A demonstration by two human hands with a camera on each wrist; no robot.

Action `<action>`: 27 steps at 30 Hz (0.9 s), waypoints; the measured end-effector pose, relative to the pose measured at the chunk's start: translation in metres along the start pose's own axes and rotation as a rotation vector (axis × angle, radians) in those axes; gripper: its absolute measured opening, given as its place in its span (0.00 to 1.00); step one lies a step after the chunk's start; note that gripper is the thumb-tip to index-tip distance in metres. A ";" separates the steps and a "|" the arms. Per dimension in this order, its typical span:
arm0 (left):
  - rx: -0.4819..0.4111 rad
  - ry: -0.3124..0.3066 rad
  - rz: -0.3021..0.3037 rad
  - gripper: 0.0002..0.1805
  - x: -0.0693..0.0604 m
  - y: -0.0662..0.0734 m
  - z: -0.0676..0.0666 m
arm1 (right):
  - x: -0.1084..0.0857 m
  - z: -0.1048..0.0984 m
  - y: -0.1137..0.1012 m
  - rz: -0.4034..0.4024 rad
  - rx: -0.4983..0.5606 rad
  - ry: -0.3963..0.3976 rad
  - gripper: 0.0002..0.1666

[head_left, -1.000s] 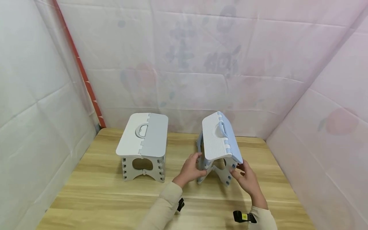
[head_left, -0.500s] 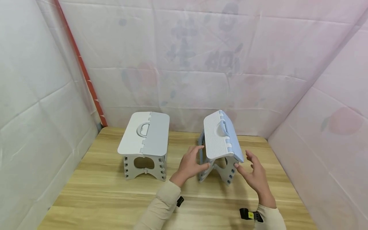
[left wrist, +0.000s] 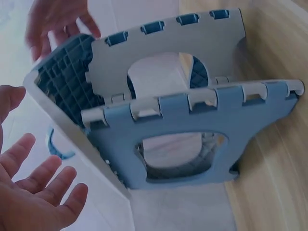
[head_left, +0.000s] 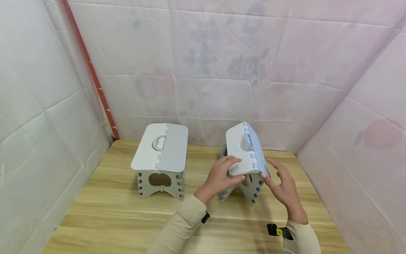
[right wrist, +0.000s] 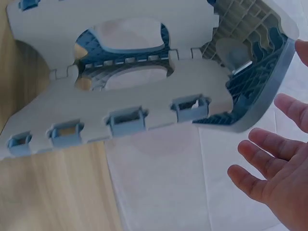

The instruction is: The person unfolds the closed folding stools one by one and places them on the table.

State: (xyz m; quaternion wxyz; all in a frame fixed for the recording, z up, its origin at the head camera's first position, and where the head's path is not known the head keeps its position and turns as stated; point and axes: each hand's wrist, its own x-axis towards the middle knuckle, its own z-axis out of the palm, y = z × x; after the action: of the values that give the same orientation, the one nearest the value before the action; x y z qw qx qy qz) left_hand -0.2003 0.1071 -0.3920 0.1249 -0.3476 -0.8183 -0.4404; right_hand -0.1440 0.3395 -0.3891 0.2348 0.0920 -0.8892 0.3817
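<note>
A white and light-blue folding step stool (head_left: 238, 146) stands on the table at the right, its top peaked like a roof along the hinge. Its legs are partly folded, and the left wrist view shows the blue side panel (left wrist: 192, 115). My left hand (head_left: 222, 176), fingers spread, is at the white half's front left edge; in the left wrist view it looks just apart from it. My right hand (head_left: 285, 190) is beside the blue half, fingers extended, its thumb at the front corner. In the right wrist view its fingers (right wrist: 269, 154) are clear of the ribbed underside (right wrist: 245, 62).
A second folding stool (head_left: 147, 150), white and grey with a flat top, stands unfolded to the left. Both are on a wood-grain table (head_left: 104, 218). Pale sheeting (head_left: 206, 102) encloses the back and sides, with a red strip (head_left: 95, 81) at the left corner.
Both hands have come away from the stool's lower sides and moved up to the level of its top. My left hand has moved right, over the white edge. The stool stays peaked.
</note>
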 end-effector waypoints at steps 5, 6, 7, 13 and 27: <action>0.048 0.009 0.070 0.22 0.004 0.003 0.011 | 0.009 0.007 -0.005 -0.037 0.024 -0.001 0.29; 0.057 0.014 0.079 0.21 0.005 0.004 0.013 | 0.010 0.008 -0.006 -0.041 0.030 -0.004 0.28; 0.065 0.021 0.088 0.21 0.004 0.004 0.014 | 0.011 0.010 -0.006 -0.040 0.033 -0.007 0.27; 0.121 0.070 0.151 0.17 0.004 0.002 0.021 | 0.010 0.018 -0.007 0.007 0.067 0.028 0.21; 0.213 0.097 0.171 0.21 0.003 0.000 0.026 | 0.013 0.019 -0.008 0.043 0.055 0.060 0.20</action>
State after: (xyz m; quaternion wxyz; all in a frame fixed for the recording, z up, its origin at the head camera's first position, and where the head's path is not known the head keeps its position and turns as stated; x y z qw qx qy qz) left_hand -0.2001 0.1290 -0.4059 0.2374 -0.3790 -0.8209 -0.3552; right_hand -0.1592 0.3203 -0.3887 0.2506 0.0679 -0.8727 0.4136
